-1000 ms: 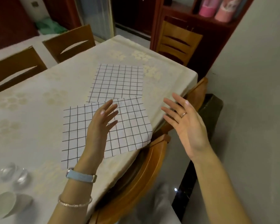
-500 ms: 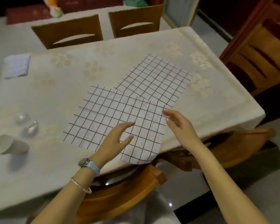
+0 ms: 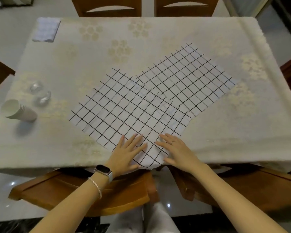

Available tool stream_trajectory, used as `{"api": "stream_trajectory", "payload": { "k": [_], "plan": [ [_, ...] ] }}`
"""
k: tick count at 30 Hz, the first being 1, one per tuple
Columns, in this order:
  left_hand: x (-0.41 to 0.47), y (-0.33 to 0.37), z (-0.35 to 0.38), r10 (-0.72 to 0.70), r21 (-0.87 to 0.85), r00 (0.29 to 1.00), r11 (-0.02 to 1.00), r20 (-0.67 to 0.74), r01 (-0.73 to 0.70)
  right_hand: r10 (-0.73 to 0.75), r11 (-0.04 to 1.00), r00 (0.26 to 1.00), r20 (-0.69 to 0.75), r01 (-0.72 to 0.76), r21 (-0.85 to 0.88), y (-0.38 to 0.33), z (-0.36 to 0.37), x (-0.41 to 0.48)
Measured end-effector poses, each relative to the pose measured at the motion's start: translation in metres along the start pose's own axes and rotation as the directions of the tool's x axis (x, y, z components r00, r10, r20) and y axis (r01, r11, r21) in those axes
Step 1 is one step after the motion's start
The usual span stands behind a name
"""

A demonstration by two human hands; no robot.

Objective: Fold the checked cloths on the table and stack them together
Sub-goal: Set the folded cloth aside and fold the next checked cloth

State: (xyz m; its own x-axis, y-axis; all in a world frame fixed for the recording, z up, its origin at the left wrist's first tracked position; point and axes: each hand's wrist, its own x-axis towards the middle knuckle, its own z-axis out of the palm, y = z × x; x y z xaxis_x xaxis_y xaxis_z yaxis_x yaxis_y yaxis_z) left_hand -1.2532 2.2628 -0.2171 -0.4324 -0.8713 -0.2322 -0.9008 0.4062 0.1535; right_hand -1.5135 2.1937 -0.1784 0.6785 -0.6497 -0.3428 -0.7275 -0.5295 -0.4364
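Corner of the nearer checked cloth (image 3: 124,113), overhanging the tabletop (image 3: 65,64) edge at lower centre, lies under the left grip (image 3: 126,150) and right grip (image 3: 176,150), both flat, fingers spread, clasping nothing, probably smoothing it for folding, while the farther checked cloth (image 3: 191,76) overlaps it toward upper right.

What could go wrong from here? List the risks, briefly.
1. The near cloth overlaps the far cloth; lifting a fold could drag the far one askew.
2. Its nearest corner hangs over the edge of the table between the left hand and right hand; released, it might slip off.
3. A wide sweep could knock the paper cups lying at the left.
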Motion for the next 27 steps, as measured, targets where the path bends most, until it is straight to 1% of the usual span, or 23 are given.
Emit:
{"api": "stream_trajectory", "payload": {
  "k": [5,8,10,12,17,22,25,27],
  "plan": [
    [0.004,-0.003,0.016,-0.010,0.035,1.000,0.999,0.019,0.009,-0.062,0.996,0.998,0.026,0.064,-0.062,0.014,0.015,0.006],
    [0.002,-0.005,0.020,0.010,0.042,1.000,0.999,0.021,-0.011,-0.106,0.983,0.993,0.046,0.112,-0.148,0.019,0.023,0.008],
    [0.002,-0.005,0.020,0.011,0.038,1.000,0.999,0.012,-0.012,-0.127,0.971,0.991,0.038,0.132,-0.199,0.020,0.028,0.010],
    [0.002,-0.004,0.019,0.008,0.027,1.000,1.000,0.008,-0.008,-0.144,0.968,0.989,0.013,0.144,-0.204,0.022,0.030,0.011],
    [0.002,-0.004,0.016,0.009,-0.012,1.000,1.000,0.013,-0.009,-0.192,0.972,0.980,-0.058,0.182,-0.150,0.023,0.029,0.010],
    [-0.001,-0.002,0.009,0.038,-0.079,0.999,0.996,0.029,-0.036,-0.258,0.966,0.946,-0.194,0.253,-0.054,0.020,0.027,0.013],
    [-0.006,-0.001,0.002,0.036,-0.119,0.999,0.992,0.029,-0.032,-0.217,0.971,0.927,-0.304,0.237,0.028,0.010,0.013,0.014],
    [-0.009,0.000,-0.006,0.006,-0.201,1.000,0.980,0.007,-0.004,-0.187,0.974,0.917,-0.353,0.220,0.055,-0.001,-0.002,0.019]
  ]
}}
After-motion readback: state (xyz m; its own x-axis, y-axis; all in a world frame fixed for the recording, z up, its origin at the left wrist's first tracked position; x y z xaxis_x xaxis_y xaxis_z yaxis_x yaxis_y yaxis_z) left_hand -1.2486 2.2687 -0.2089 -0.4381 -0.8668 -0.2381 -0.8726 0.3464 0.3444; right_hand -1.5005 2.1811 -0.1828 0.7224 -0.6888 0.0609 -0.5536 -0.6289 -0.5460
